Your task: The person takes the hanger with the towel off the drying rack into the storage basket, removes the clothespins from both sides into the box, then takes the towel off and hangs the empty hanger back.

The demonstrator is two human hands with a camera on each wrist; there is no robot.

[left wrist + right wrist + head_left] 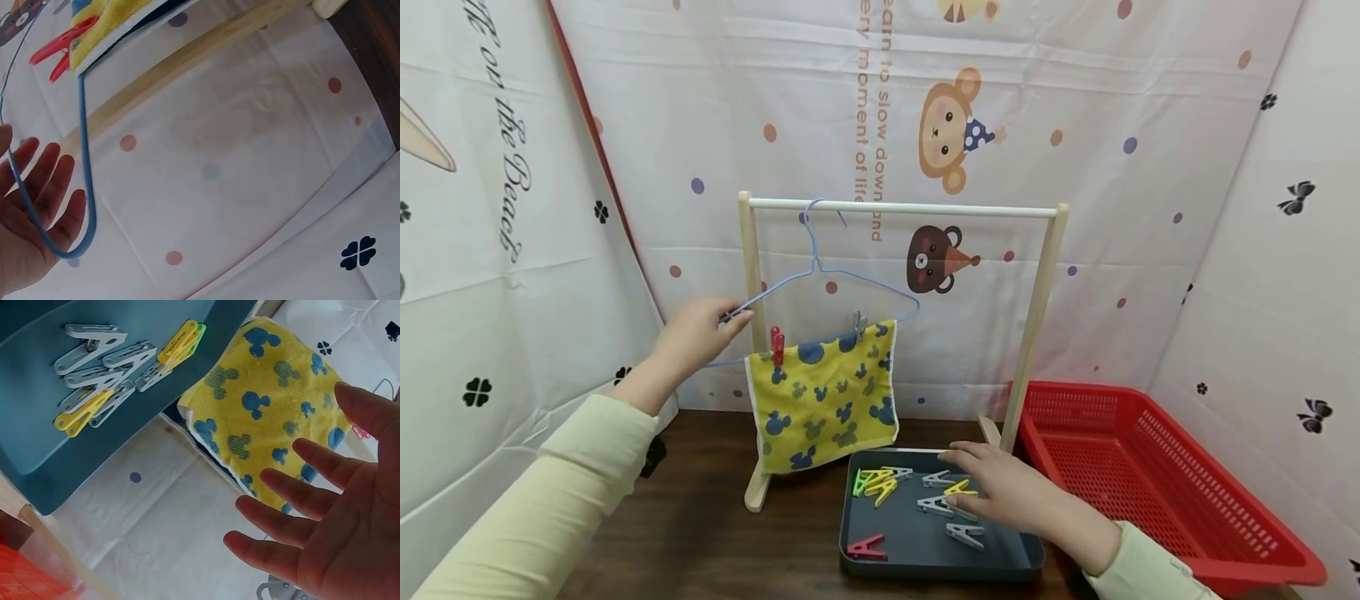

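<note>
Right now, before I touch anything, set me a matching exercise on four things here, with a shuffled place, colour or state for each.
Column one:
1. hanger
2. cloth
3. tray
4. basket

Column two:
A. red, at the right of the head view
B. yellow with blue mouse-like shapes
C. dark, with loose clothespins lying in it
D. hooked over the white bar

Pairs: 1-D, 2-B, 3-C, 4-A

From my right hand (pixel 1007 492), I could pass toward eleven o'clock, between the yellow cloth (pixel 823 400) and the right post (pixel 1037 325), beneath the bar (pixel 910 208). The red basket (pixel 1210 492) blocks three o'clock. At my left hand's (pixel 696 337) three o'clock, the hanger (pixel 868 277) and left post (pixel 749 250) obstruct; toward six, I have room above the table (pixel 662 517).
</note>
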